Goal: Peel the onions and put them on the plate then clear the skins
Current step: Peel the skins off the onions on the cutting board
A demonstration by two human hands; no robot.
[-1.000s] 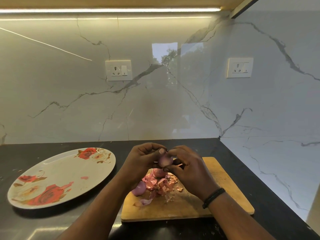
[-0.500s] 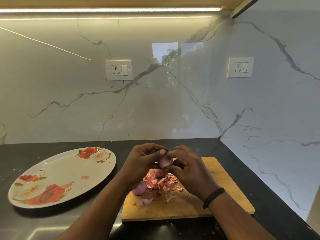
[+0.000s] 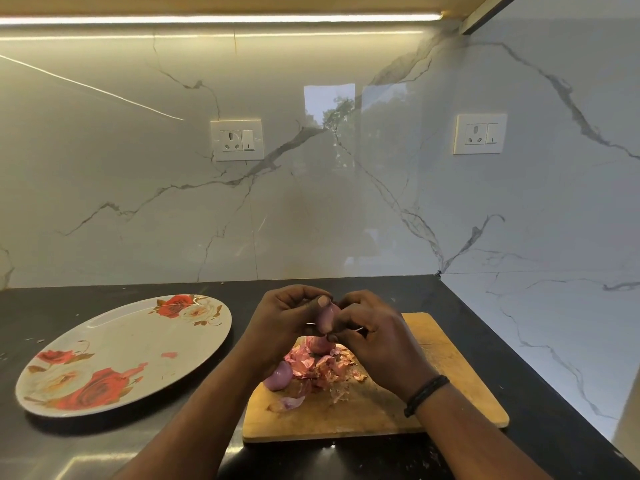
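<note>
A small purple onion (image 3: 327, 317) is held above the wooden cutting board (image 3: 450, 368) between both hands. My left hand (image 3: 284, 323) grips it with curled fingers, thumb on its top. My right hand (image 3: 377, 337) pinches its right side with fingertips. Below them lies a pile of pink onion skins (image 3: 318, 367) on the board. A peeled purple onion (image 3: 277, 375) rests at the pile's left edge, and another onion (image 3: 320, 344) shows partly behind the pile. The floral plate (image 3: 114, 351) sits on the left of the counter with nothing on it.
The black countertop (image 3: 225, 289) runs to marble walls at the back and right. Two wall sockets (image 3: 237, 140) sit on the back wall. A loose skin piece (image 3: 287, 403) lies on the board's near left. Small skin scraps dot the counter by the plate.
The hands have stayed in place over the board, with only small finger movements on the held onion. Plate, board and skins have not moved.
</note>
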